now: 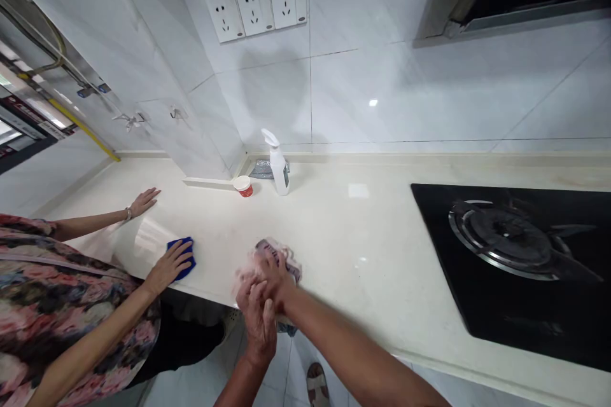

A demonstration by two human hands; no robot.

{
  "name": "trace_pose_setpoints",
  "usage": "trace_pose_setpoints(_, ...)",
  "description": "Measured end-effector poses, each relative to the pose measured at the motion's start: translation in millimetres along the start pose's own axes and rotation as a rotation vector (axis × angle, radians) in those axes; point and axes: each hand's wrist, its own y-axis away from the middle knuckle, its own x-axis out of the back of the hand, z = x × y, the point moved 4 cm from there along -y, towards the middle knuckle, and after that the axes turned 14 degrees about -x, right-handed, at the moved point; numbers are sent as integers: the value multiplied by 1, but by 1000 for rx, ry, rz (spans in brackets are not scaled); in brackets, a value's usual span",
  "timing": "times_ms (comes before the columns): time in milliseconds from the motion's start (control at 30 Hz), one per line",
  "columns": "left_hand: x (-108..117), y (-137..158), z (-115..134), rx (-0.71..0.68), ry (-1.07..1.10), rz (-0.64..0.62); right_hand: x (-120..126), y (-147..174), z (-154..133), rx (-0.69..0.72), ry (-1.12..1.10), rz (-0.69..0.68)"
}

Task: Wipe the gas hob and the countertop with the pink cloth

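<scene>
My right hand (274,280) presses a crumpled pale cloth with dark markings (291,261) against the cream countertop (353,280). Motion smears its fingers and part of the cloth. Just in front of the counter's edge, my left hand (258,321) overlaps the right hand's near side. Its fingers are loosely bent and apart, and I see nothing held in it.
To the left, another person's hand (167,267) rests on a blue cloth (187,259); their other hand (143,201) lies on the counter. A white spray bottle (278,168) and a red-and-white cup (243,186) stand near the wall. A black gas hob (443,254) is at right.
</scene>
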Motion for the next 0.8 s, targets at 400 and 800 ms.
trace_pose_setpoints(400,31,37,8,72,18,-40,12,74,84,-336,-78,83)
trace_pose_setpoints(800,9,31,25,110,119,-128,6,167,149,-751,35,315)
